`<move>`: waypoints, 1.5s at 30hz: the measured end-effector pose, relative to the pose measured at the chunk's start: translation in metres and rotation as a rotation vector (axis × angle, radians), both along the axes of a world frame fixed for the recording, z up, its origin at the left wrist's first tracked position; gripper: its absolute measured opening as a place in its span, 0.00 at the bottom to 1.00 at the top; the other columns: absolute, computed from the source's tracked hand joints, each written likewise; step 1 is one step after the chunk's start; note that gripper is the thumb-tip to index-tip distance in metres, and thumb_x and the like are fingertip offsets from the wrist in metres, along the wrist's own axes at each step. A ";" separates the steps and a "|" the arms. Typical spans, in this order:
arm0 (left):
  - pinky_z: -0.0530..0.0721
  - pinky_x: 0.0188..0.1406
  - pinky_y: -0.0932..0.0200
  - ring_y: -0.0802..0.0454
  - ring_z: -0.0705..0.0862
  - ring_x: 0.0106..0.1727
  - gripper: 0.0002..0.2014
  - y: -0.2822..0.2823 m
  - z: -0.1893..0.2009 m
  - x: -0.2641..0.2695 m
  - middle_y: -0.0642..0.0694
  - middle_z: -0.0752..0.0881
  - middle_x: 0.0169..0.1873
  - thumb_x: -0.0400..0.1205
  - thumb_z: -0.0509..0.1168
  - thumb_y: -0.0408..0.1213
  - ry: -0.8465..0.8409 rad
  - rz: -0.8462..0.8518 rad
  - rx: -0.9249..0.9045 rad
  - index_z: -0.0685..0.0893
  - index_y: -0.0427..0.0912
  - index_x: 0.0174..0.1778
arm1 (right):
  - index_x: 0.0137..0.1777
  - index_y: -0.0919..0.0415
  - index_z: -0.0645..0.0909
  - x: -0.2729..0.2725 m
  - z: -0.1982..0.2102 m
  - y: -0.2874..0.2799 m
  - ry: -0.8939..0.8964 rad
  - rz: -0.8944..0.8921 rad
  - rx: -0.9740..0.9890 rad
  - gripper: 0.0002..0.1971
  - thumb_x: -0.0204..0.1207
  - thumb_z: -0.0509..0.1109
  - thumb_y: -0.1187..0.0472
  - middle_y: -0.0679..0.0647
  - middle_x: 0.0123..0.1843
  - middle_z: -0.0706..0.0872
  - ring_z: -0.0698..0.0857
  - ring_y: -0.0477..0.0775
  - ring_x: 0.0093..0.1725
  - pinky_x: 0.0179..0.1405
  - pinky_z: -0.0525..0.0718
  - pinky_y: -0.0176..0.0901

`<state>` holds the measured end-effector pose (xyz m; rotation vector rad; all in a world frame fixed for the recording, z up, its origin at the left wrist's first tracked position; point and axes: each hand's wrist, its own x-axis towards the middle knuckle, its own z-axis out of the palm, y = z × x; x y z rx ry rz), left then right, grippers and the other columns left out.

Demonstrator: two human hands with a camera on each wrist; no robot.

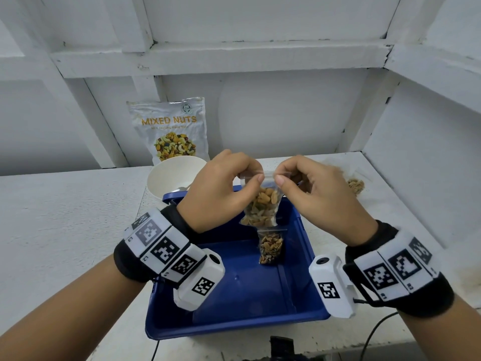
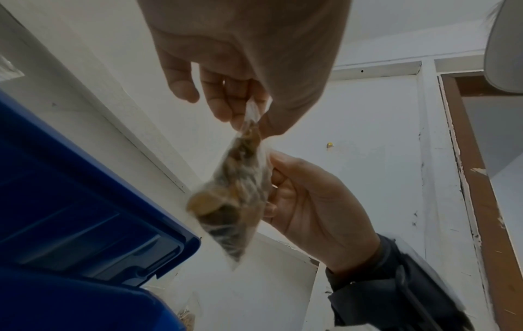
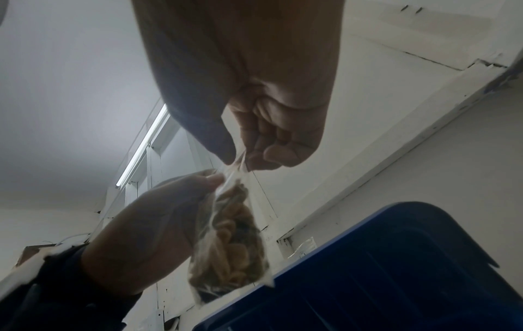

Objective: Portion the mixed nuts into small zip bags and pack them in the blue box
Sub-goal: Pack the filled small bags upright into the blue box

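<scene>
Fingers (image 1: 256, 181) of left hand (image 1: 221, 188) and right hand (image 1: 320, 194) pinch the top edge of a small zip bag (image 1: 261, 207) of nuts, thumbs against forefingers, bag hanging above the blue box (image 1: 234, 316). Second filled bag (image 1: 271, 247) lies inside the box. Behind on the counter (image 1: 65, 217): white bowl (image 1: 166, 178), mixed nuts pouch (image 1: 171, 128) upright against the wall. More bagged nuts (image 1: 356, 185) far right.

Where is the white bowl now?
In the head view, the bowl stands behind the blue box, left of centre, before the nuts pack.
</scene>
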<state>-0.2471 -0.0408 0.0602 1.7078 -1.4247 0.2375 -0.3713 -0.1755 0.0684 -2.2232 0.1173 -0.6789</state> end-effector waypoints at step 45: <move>0.79 0.44 0.54 0.44 0.83 0.50 0.11 -0.045 -0.073 -0.012 0.41 0.86 0.51 0.83 0.59 0.35 -0.065 -0.157 1.079 0.82 0.41 0.58 | 0.59 0.66 0.81 0.031 -0.101 -0.138 0.474 -0.601 -0.131 0.12 0.78 0.67 0.62 0.61 0.57 0.84 0.81 0.60 0.56 0.44 0.67 0.38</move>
